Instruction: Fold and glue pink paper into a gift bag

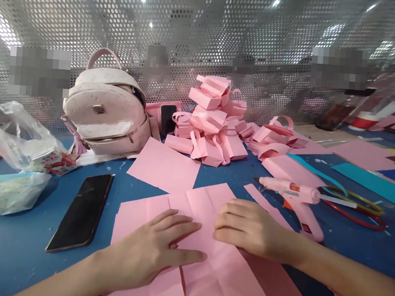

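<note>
A creased sheet of pink paper [221, 277] lies in front of me over more pink sheets. My left hand [149, 240] rests flat on it with fingers stretched out, near an upright fold line. At the sheet's right side, my right hand [249, 227] has its fingers curled over the paper; its thumb is hidden. Just beyond that hand is a pink paper strip [264, 203], and a pink glue gun [292, 196] with a clear glue stick in it lies to the right. Another flat pink sheet [165, 166] sits farther back.
Behind are a pile of folded pink paper boxes with handles [209, 126] and a pale pink backpack [105, 109]. On the left lie a black phone [81, 214] and plastic bags [9, 192]. Blue strips [372, 182] are at the right. Perforated metal [194, 20] borders the blue table.
</note>
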### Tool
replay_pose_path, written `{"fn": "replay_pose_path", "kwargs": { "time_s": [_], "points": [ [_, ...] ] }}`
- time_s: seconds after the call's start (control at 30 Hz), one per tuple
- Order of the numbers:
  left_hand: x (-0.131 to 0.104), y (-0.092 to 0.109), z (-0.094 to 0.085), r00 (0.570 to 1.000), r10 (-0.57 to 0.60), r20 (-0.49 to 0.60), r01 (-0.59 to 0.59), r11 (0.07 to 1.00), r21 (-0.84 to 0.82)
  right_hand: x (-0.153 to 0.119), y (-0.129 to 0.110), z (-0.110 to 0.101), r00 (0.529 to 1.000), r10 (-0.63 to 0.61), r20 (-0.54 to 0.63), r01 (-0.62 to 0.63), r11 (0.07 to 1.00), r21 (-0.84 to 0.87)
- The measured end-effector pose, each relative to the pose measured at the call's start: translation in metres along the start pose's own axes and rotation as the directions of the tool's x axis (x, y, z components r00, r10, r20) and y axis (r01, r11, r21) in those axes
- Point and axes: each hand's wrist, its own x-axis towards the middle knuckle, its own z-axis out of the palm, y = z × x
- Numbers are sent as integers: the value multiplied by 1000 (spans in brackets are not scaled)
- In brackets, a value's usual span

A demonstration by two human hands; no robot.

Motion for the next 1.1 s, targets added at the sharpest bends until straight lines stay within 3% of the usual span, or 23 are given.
{"fn": "replay_pose_path", "kwargs": {
  "time_s": [0.07,0.2,0.4,0.47,0.6,0.67,0.77,0.93,1.1],
  "points": [
    [0,0,0,1000,-3,15,2,1000,15,-1,0,-1,994,104,36,-104,994,21],
    [0,0,-1,999,6,33,-7,999,31,-1,1,-3,934,326,144,-347,924,162],
    [0,2,-1,997,23,-76,-22,1000,11,1,-1,-3,913,376,155,-407,860,309],
    [-1,3,-1,993,30,-114,-28,999,24,2,-4,-3,878,445,177,-477,782,401],
    [-3,4,4,982,67,-178,-48,993,106,3,-10,-3,743,606,284,-642,526,558],
    [-5,5,7,980,74,-186,-45,987,156,3,-12,-3,712,629,312,-663,456,594],
    [-5,5,8,984,87,-158,-54,978,200,6,-17,-4,699,634,330,-673,429,603],
    [-2,4,7,988,118,-101,-94,972,216,10,-29,-9,630,642,438,-770,438,465],
    [-2,6,8,986,137,-97,-105,954,280,11,-37,-11,625,623,471,-780,488,391]
  ]
}}
